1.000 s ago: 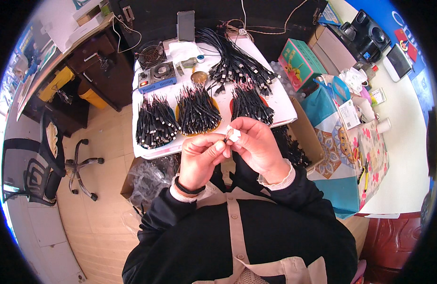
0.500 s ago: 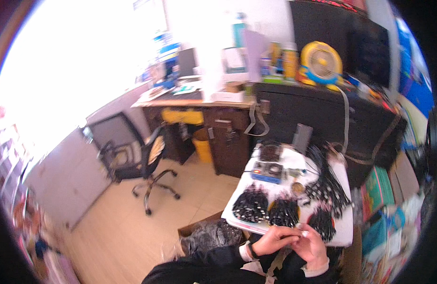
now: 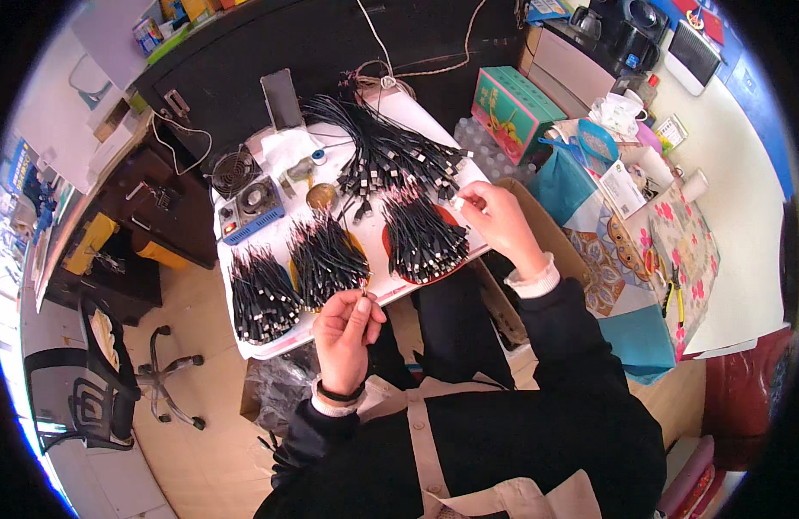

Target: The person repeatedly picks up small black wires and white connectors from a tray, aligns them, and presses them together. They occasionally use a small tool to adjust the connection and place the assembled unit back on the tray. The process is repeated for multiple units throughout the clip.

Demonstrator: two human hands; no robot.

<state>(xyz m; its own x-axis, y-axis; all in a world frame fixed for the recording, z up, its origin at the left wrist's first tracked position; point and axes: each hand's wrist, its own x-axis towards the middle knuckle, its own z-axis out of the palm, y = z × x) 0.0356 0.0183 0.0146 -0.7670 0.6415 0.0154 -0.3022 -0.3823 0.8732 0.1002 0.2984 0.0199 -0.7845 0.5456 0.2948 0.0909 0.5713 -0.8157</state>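
Observation:
My left hand (image 3: 343, 337) is closed at the near table edge, thumb and finger pinching a thin wire (image 3: 365, 289) whose tip looks reddish; the rest of it is hidden. My right hand (image 3: 501, 223) is closed too, its fingertips on a small white piece (image 3: 457, 203) beside the black cable pile (image 3: 399, 160). Black cables with bare coloured ends and metal plugs lie in a left bundle (image 3: 263, 298), a middle bundle (image 3: 329, 264) and a right bundle (image 3: 425, 238). The right bundle rests on a red round base, the middle one on a yellow base.
On the white table (image 3: 382, 298) stand a blue box with a fan (image 3: 252, 208), a round tin (image 3: 322, 197) and a dark slab like a phone (image 3: 282, 99). Rightward are a green carton (image 3: 516, 108) and a side table with yellow-handled pliers (image 3: 676, 294). An office chair (image 3: 79, 381) stands left.
The view has swung to the right and down. My hands, together at the table's near edge before, are now apart: the right one by the cable pile, the left one near the middle bundle.

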